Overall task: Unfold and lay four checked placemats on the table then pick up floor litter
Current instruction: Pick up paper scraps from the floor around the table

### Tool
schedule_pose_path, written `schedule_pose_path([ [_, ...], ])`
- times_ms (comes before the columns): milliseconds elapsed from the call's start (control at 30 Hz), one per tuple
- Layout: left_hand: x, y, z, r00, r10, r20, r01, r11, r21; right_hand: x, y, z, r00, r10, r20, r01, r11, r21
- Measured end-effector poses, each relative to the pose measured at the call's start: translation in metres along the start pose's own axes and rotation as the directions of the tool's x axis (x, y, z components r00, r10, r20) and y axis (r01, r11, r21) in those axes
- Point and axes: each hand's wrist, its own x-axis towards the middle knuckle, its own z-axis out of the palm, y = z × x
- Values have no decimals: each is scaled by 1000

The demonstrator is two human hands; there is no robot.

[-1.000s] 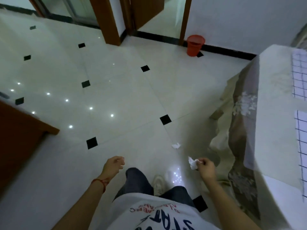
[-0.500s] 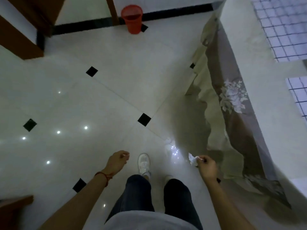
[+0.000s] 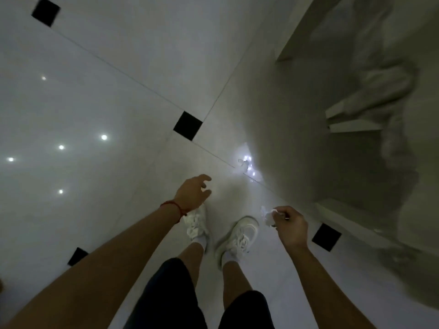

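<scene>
Crumpled paper scrap [image 3: 244, 163] lies on the tiled floor [image 3: 118, 103] ahead of our shoes: likely light, soft; pinch anywhere. Left hand [image 3: 193, 192] fingers spread, empty. Right hand [image 3: 291, 225] pinches tissue wad [image 3: 267, 216].

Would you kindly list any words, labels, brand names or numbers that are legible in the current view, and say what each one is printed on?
None: no text can be read in this view.
White shoes: no readable brand or mark.
Crumpled paper scrap pinched in the right hand: no print shows.
Red wrist string by the left hand: bears no lettering.
</scene>
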Motion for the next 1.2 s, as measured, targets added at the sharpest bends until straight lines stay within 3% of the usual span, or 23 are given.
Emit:
schedule_pose_path([
  [167,123,-25,83,991,117,68,-130,961,244,109,48,52,999,-47,-4,47,998,-41],
  [367,231,-46,161,963,267,40,-246,803,543,195,107,89,998,-60,18,62,991,-117],
  [433,256,-47,179,928,373,10,-301,734,609,212,119,91,998,-56,15,57,990,-127],
  [567,288,-47,198,839,536,97,-442,566,696,239,127,94,998,-65,6,65,985,-158],
  [633,292,-52,203,789,611,70,-445,489,750,244,126,96,997,-71,1,70,982,-178],
  [667,295,-58,205,798,602,20,-421,534,734,244,125,98,997,-74,6,74,979,-189],
  [700,296,-66,206,820,569,-64,-404,654,639,243,122,99,997,-78,14,80,977,-199],
  [733,292,-71,205,870,478,-122,-380,807,452,240,117,100,996,-84,25,88,975,-206],
  [800,276,-73,191,928,216,-302,-213,976,42,229,104,101,993,-105,44,112,972,-207],
  [867,251,-72,170,936,-35,-349,-83,945,-316,213,85,99,990,-125,64,135,970,-201],
  [933,214,-65,140,902,-128,-411,-84,885,-458,191,60,96,986,-147,81,159,972,-172],
  [1033,155,-56,89,854,-222,-470,-82,836,-542,151,11,87,984,-159,76,167,980,-111],
  [1200,54,-32,-5,823,-257,-507,-108,805,-583,63,-89,58,979,-186,77,189,981,-33],
])
